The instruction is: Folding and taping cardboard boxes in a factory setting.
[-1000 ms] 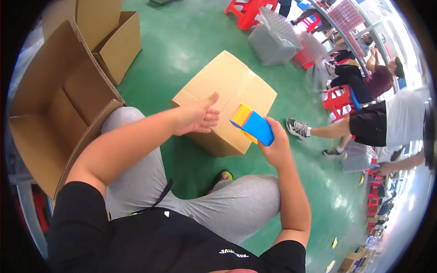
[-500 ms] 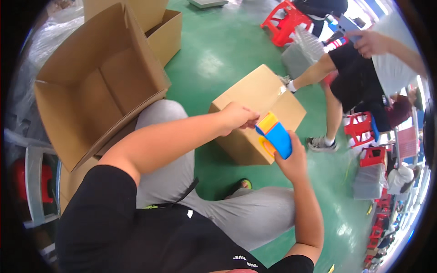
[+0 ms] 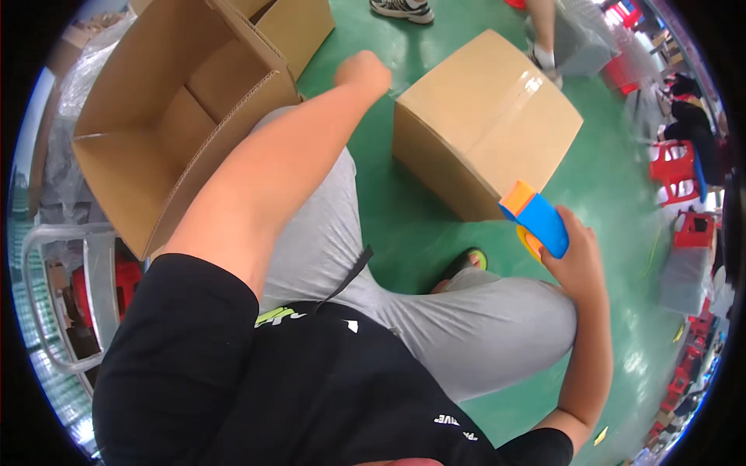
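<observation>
My right hand [image 3: 575, 252] is wrapped round a blue tape dispenser [image 3: 542, 223] with an orange front end and a yellow ring at its side. The dispenser is by the near right corner of a closed cardboard box [image 3: 489, 116]; whether it touches the box is hard to tell. A shiny strip of clear tape [image 3: 531, 82] runs over the top at the box's far side. Stretched forward, my left hand [image 3: 363, 74] is a closed fist between that box and a larger open carton [image 3: 148, 182]. Its fingers are turned away, so anything inside them is hidden.
Against my left leg leans the large open carton, with another brown carton [image 3: 299, 35] behind it. A metal frame [image 3: 47, 295] stands at far left. A person's shoe [image 3: 402, 9] and leg [image 3: 542, 31] are beyond the box. Red stools [image 3: 674, 167] line the right.
My left hand has left the dispenser's front end and moved forward and left, closing into a fist. The right hand still holds the dispenser. The view has shifted, and the standing person is mostly out of it.
</observation>
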`<state>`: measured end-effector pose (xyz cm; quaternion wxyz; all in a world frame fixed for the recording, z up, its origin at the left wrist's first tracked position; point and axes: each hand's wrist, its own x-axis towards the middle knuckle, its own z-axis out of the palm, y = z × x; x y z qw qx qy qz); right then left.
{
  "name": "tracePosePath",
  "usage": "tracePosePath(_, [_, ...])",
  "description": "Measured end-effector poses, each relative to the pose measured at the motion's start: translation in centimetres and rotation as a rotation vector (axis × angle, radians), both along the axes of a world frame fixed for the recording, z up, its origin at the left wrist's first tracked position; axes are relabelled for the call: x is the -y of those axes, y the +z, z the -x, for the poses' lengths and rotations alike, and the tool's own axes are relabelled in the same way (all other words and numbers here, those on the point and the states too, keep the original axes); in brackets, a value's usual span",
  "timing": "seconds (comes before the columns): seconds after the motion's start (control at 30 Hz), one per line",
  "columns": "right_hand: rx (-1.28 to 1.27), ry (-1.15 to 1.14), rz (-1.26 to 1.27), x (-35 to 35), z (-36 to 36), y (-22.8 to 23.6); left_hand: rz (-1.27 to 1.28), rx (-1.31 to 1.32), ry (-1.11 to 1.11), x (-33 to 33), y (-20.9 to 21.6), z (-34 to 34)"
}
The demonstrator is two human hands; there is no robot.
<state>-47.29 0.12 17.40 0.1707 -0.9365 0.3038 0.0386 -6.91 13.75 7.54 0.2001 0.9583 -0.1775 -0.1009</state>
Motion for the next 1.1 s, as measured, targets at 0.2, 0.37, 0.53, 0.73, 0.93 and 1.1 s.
tracePosePath(0.2, [0.081, 0.104, -0.028, 0.3, -0.9, -0.2, -0.145, -0.069, 0.099, -0.4, -0.5, -1.3])
tracePosePath(0.37, [0.107, 0.145, 0.002, 0.4, -1.1, -0.8, -0.176, -0.110, 0.121, 0.4, -2.6, -1.1])
tracePosePath(0.53, [0.069, 0.115, -0.004, 0.1, -1.4, -0.8, -0.112, -0.149, 0.209, 0.2, -2.6, -1.2])
tracePosePath(0.73, [0.062, 0.108, -0.022, 0.6, -0.7, -0.8, -0.104, -0.188, 0.188, 0.1, -1.4, 0.0])
tracePosePath(0.93, [0.062, 0.147, -0.013, 1.0, -1.3, -1.0, -0.152, -0.181, 0.166, 0.7, -2.5, -1.4])
tracePosePath(1.1, [0.121, 0.107, 0.023, 0.1, -1.0, -0.8, -0.081, -0.184, 0.257, 0.8, -2.2, -1.3])
